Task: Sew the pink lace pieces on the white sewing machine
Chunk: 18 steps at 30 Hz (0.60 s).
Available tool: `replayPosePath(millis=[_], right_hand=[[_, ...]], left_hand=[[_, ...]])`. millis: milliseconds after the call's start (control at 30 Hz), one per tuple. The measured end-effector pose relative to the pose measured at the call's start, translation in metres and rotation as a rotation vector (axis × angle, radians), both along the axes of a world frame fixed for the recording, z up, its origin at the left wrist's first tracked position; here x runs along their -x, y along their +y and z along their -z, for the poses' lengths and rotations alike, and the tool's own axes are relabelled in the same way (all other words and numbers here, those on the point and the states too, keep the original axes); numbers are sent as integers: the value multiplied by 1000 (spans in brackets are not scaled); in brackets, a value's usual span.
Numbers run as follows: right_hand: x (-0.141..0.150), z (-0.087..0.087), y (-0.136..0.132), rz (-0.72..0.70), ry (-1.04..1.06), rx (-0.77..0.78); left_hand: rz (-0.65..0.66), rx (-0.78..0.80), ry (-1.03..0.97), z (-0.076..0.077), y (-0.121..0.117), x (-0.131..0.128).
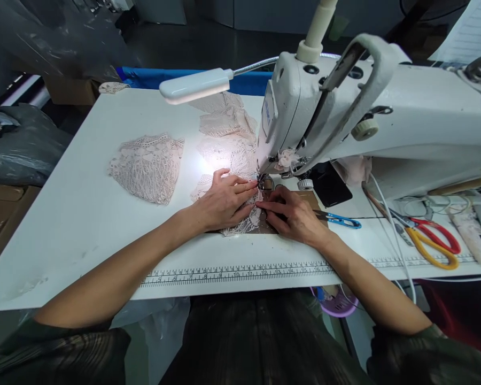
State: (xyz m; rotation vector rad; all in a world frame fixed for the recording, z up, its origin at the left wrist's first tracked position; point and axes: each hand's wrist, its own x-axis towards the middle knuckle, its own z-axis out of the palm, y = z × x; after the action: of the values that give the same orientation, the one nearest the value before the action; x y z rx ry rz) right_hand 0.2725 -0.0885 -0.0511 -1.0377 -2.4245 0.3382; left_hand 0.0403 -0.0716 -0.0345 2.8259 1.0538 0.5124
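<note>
Pale pink lace fabric point(242, 160) lies in loose folds on the table and runs under the needle area of a white sewing machine point(282, 109). My left hand point(226, 199) rests flat on the lace, fingers stretched toward the presser foot point(260, 182). Just right of the foot, my right hand point(291, 214) has its fingertips closed at the lace's edge, index finger pointing left. The fabric between those fingertips is mostly hidden. Blue-handled thread snips point(342, 220) lie beside my right hand, their blades partly covered.
A separate lace piece point(150, 167) lies left. A lamp point(196, 85) overhangs the fabric. Right of the machine's needle are a black phone point(331, 184), scissors with red and yellow handles point(433, 243) and a white cable point(393, 230). A printed ruler point(240, 275) lines the front edge.
</note>
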Motion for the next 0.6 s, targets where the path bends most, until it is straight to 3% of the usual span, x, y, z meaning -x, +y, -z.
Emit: replayPosePath(millis=[367,600], right_hand=[[3,0,1,28,20,2],[8,-6,4,55,-82,-26]], left_hand=[[-12,-27,-5,1,3,-3],[-102,-52,28,0,8,-8]])
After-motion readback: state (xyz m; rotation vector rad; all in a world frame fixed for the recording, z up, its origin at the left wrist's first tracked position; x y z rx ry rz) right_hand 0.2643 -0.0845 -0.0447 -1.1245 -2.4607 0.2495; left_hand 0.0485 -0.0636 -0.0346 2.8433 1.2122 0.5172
